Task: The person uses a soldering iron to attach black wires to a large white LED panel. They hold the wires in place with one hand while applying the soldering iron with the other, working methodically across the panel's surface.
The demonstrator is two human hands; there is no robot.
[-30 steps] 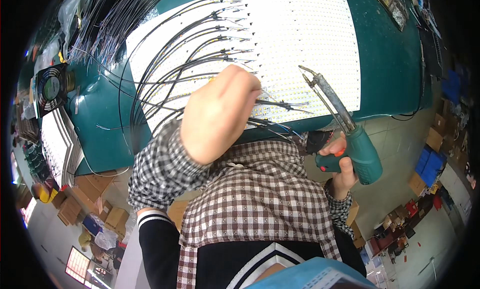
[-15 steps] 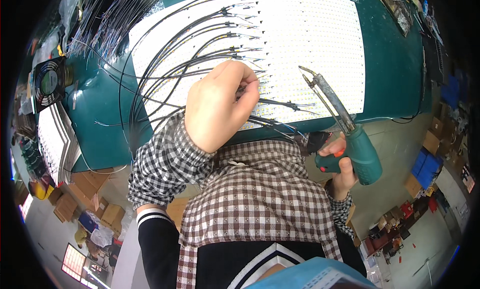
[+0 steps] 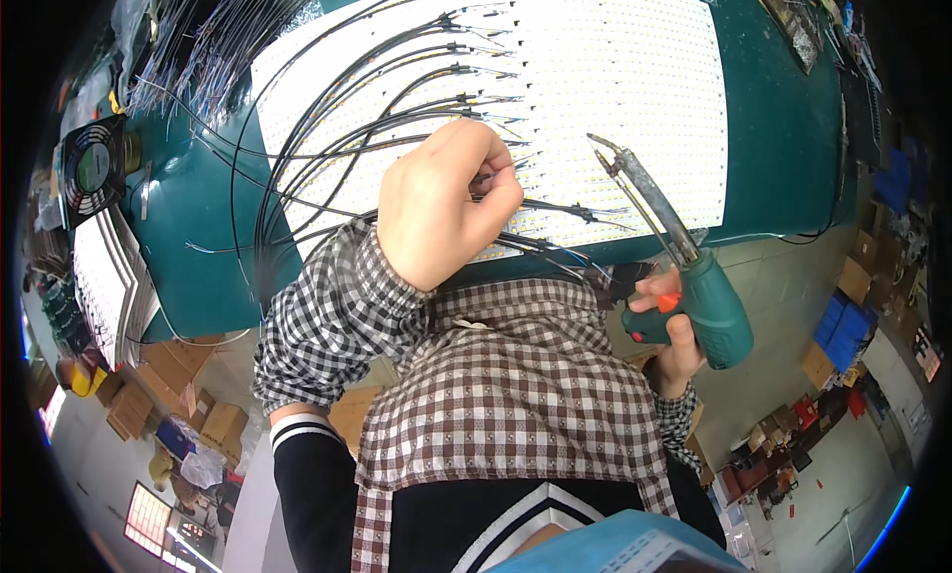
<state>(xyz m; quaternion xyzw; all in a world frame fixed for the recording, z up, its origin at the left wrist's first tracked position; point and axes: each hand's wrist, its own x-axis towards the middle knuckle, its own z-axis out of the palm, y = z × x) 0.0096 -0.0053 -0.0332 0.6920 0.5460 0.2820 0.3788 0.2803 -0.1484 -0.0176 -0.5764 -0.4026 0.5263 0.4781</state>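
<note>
My left hand is closed over a thin black wire above the white panel of LED strips on the green table. Several black wires fan from the left across the panel, their tips ending among the strips. My right hand grips the green pistol-shaped soldering gun, a finger on its orange trigger. Its metal tip points up and left, hanging over the panel's lower right part, apart from my left hand.
A small black fan stands at the table's left end. Stacked white panels lean beside it. A bundle of loose wires lies at the top left. Cardboard boxes and blue boxes sit on the floor below.
My left hand has shifted slightly to the right along the wires. The soldering gun has stayed nearly in place.
</note>
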